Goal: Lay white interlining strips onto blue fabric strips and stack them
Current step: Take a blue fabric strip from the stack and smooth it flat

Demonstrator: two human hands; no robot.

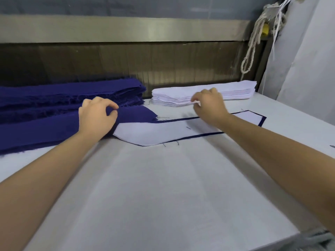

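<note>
Here the white worktop (163, 187) carries the blue pile (72, 91) at ten o'clock, its strips running roughly nine to three. The interlining stack (235, 89) lies at one o'clock, parallel to it. Just nearer the person, a finished pair (163, 132), white on blue, stretches along the same line. The left hand (97, 115) pinches the end of a blue strip (137, 114) beside the pile. The right hand (208, 105), fingers curled, pinches the stack's near edge. Each hand sits nearest its own material, so both pulls probably run toward six o'clock.
</note>
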